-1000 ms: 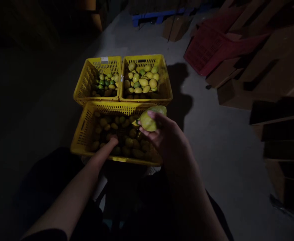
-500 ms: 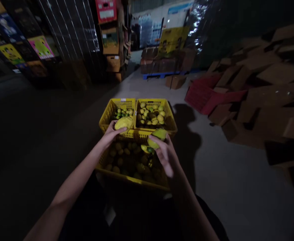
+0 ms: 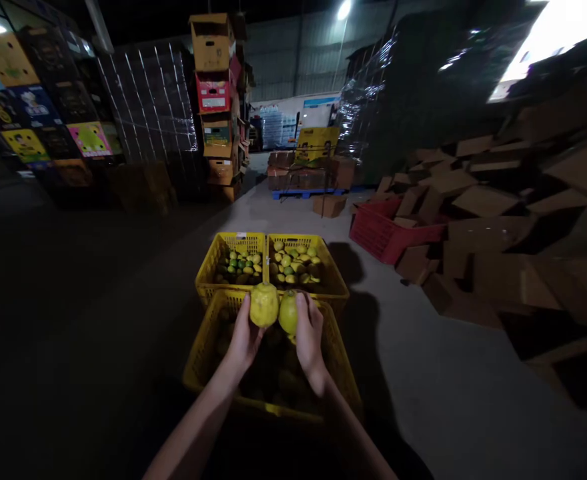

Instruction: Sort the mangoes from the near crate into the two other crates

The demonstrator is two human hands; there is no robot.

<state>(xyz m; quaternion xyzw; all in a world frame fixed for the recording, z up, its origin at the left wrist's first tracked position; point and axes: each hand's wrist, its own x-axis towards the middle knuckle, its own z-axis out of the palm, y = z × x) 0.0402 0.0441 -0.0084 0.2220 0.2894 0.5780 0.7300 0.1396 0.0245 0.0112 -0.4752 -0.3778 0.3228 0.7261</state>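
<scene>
My left hand (image 3: 244, 339) is closed around a large, bumpy yellow lemon (image 3: 264, 305), its fingers partly hidden behind the fruit. Beside it, my right hand (image 3: 309, 332) grips a smoother yellow-green lemon (image 3: 287, 313), the thumb lying over its right side. The two fruits are side by side, very close together, above the near yellow crate (image 3: 196, 350). Fruit inside that crate is dim and mostly in shadow. Behind it, the far left crate (image 3: 204, 273) holds small green and yellow fruits, and the far right crate (image 3: 337, 277) holds mostly yellow ones.
A red crate (image 3: 381, 233) and a heap of flattened cardboard (image 3: 498, 253) lie on the floor at the right. Stacked boxes (image 3: 218, 133) rise behind the crates on the left. Further back, a blue pallet (image 3: 303, 194) carries cartons.
Both hands have come together, bringing the two lemons from apart to side by side. The view has tilted up, so the crates sit lower and more of the warehouse shows.
</scene>
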